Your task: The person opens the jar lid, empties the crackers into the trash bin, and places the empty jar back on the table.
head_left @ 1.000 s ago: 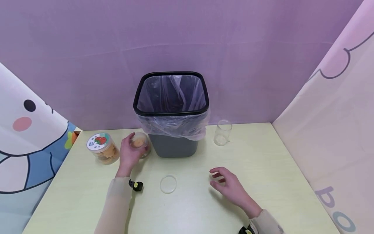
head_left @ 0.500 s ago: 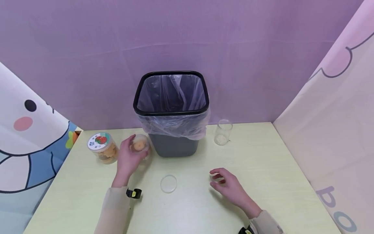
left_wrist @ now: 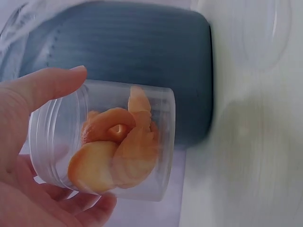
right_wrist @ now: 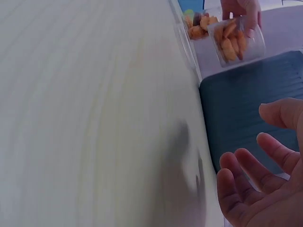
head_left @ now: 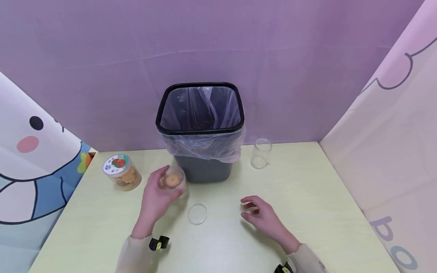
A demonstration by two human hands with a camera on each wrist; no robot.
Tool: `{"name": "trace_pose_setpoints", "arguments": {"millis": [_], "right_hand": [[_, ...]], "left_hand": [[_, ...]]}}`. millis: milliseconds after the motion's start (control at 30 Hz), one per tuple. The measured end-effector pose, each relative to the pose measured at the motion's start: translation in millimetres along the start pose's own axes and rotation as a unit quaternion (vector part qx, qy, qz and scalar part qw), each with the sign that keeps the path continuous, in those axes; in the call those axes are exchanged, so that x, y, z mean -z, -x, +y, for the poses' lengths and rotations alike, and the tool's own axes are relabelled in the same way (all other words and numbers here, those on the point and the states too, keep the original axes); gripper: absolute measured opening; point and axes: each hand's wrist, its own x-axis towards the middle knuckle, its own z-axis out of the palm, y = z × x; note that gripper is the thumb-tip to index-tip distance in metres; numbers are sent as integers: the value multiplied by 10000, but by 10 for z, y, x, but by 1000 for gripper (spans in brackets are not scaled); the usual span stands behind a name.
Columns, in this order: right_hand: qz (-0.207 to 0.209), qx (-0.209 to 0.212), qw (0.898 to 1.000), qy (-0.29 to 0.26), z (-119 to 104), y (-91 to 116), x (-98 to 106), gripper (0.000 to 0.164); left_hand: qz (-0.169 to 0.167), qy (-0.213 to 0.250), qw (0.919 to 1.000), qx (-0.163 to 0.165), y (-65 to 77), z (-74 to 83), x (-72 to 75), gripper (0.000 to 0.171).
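Observation:
My left hand (head_left: pixel 155 199) grips a clear plastic jar (head_left: pixel 178 186) around its side near the rim, thumb on one side and fingers on the other. Several golden-brown cookies (left_wrist: pixel 116 151) lie inside the jar, and its top is uncovered. The jar is held above the table, just in front of the grey trash bin (head_left: pixel 205 170). A round clear lid (head_left: pixel 197 223) lies flat on the table between the hands. Over the table at the right, my right hand (head_left: pixel 264 218) hovers with relaxed, slightly bent fingers and holds nothing.
The bin has a black rim (head_left: pixel 199 132) and a translucent liner bag (head_left: pixel 205 146). A second jar (head_left: pixel 124 176) of cookies, with a printed lid, stands at the left. A clear glass (head_left: pixel 261 153) stands right of the bin. Purple cloth (head_left: pixel 273 76) hangs behind the table.
My left hand has lifted the jar off the table and brought it right and toward me, in front of the bin. My right hand has shifted slightly left.

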Motion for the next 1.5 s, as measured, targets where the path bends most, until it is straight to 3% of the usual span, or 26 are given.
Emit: {"name": "trace_pose_setpoints", "arguments": {"millis": [333, 533, 767, 900, 1133, 1500], "right_hand": [[-56, 41, 9997, -224, -127, -84, -178, 45], [-147, 35, 9986, -503, -460, -114, -193, 51], [-178, 272, 9978, -571, -146, -160, -288, 77], [-192, 284, 9973, -657, -140, -165, -314, 87], [-227, 197, 9975, -638, -92, -171, -342, 90], [-525, 180, 9932, -1026, 29, -176, -352, 96]], "left_hand": [[-254, 123, 9965, -793, 178, 232, -212, 87], [-558, -235, 9923, -1077, 271, 352, -395, 89], [-1076, -236, 9881, -1073, 354, 492, -607, 88], [-1312, -101, 9846, -1147, 394, 520, -717, 89], [-1658, -100, 9755, -1442, 455, 537, -889, 89], [-1864, -147, 9720, -1423, 503, 428, -1045, 91]]}}
